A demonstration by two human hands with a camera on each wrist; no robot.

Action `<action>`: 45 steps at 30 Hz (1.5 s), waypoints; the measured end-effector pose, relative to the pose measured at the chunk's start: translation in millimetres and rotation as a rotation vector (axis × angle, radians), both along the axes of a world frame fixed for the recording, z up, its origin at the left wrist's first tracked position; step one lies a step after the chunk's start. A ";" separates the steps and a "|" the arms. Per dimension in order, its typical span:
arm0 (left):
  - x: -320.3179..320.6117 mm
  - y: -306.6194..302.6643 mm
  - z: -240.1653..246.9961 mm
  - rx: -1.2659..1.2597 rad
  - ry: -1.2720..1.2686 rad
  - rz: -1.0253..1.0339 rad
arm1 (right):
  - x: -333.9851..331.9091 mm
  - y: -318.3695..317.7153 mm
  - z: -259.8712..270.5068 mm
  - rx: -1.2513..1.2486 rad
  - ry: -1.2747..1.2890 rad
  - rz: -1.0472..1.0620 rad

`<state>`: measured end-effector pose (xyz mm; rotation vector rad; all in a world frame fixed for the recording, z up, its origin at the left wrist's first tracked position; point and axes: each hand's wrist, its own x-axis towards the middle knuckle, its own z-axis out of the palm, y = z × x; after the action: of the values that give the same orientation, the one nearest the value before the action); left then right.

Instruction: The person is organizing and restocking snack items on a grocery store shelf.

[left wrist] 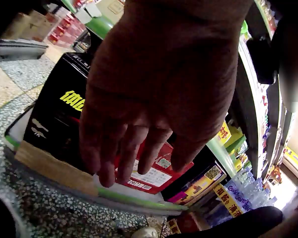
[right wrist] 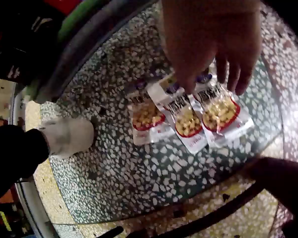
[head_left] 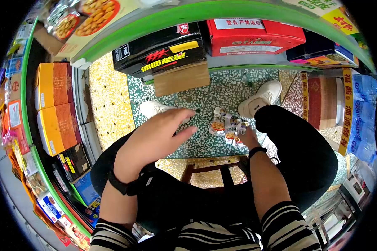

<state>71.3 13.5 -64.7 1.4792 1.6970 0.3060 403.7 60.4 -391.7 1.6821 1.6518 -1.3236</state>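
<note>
Three white snack packets, each printed with a red-rimmed bowl of yellowish pieces, lie side by side on the floor. In the right wrist view they are a left packet (right wrist: pixel 148 119), a middle packet (right wrist: pixel 187 121) and a right packet (right wrist: pixel 221 115), their edges overlapping. My right hand (head_left: pixel 249 137) reaches down over their upper ends. Its thumb is at the top of the middle packet, and its loosely straight fingers are over the right one. My left hand (head_left: pixel 157 134) hovers in the air, palm down with relaxed fingers and nothing in it.
Terrazzo floor (head_left: pixel 188 142) lies between two white shoes (head_left: pixel 262 98). Ahead, the bottom shelf bears a black carton (head_left: pixel 159 50) and a red carton (head_left: pixel 255 37). Orange boxes (head_left: pixel 56 85) stand at left; packs of bottled water (head_left: pixel 362 121) are at right. A wooden stool (head_left: pixel 188 172) is below.
</note>
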 end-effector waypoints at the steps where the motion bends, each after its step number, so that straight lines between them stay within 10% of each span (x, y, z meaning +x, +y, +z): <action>1: -0.2 -0.9 -0.3 0.010 0.011 -0.009 | -4.3 1.9 10.8 0.005 -0.045 -0.029; 19: 17.3 24.0 1.6 -0.074 0.030 -0.043 | -34.8 -2.3 23.8 0.197 -0.116 -0.097; 45: 7.3 -5.2 1.0 -0.078 0.022 -0.102 | -14.7 5.6 -6.1 0.192 -0.097 0.907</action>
<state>78.6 8.3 -63.7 1.5094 1.6260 0.1678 389.0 66.0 -397.9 0.8295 2.1308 -0.6352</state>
